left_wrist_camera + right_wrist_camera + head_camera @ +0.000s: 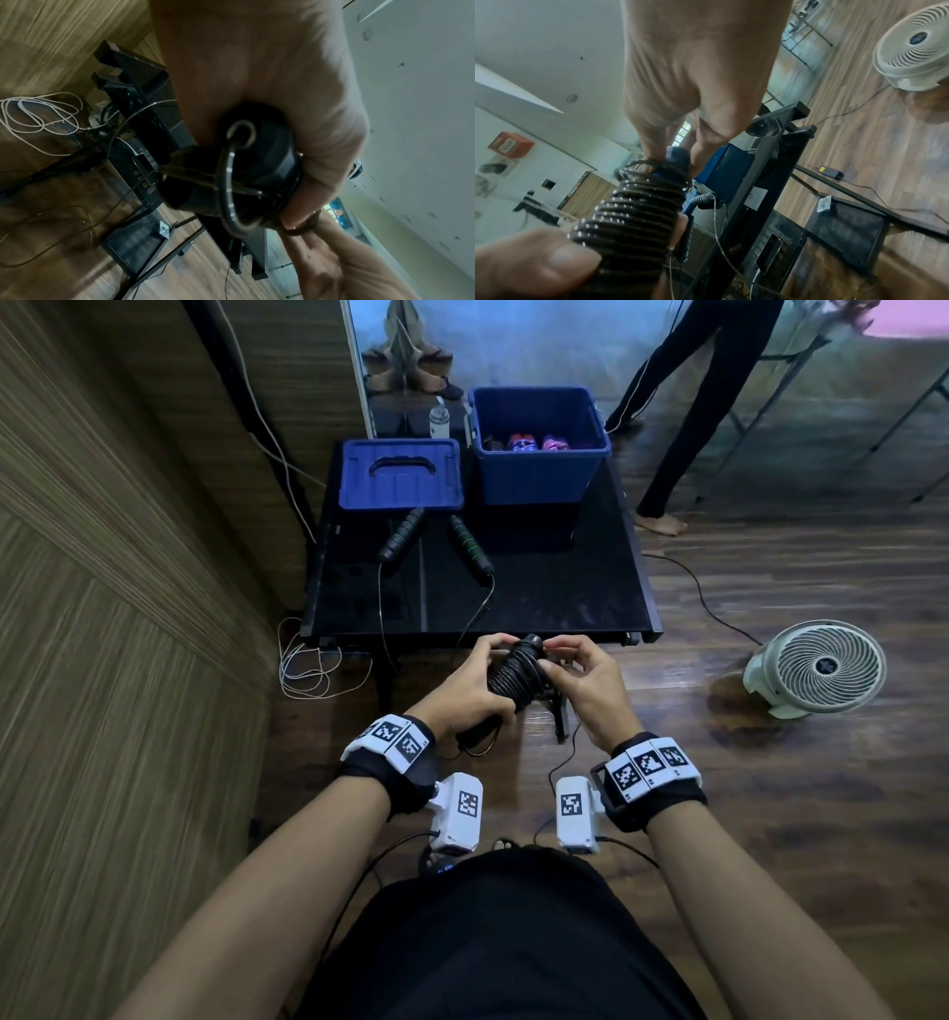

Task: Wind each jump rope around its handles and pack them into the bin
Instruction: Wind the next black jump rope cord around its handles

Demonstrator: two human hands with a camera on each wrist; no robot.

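head view looking down, wrist views close (sharing wound rope (515, 671))

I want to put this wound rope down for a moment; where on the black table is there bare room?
The near right part of the black table, in front of the blue bin and right of the green-handled rope, is bare. The far left is crowded: the bin lid lies there with that rope's handles against it.
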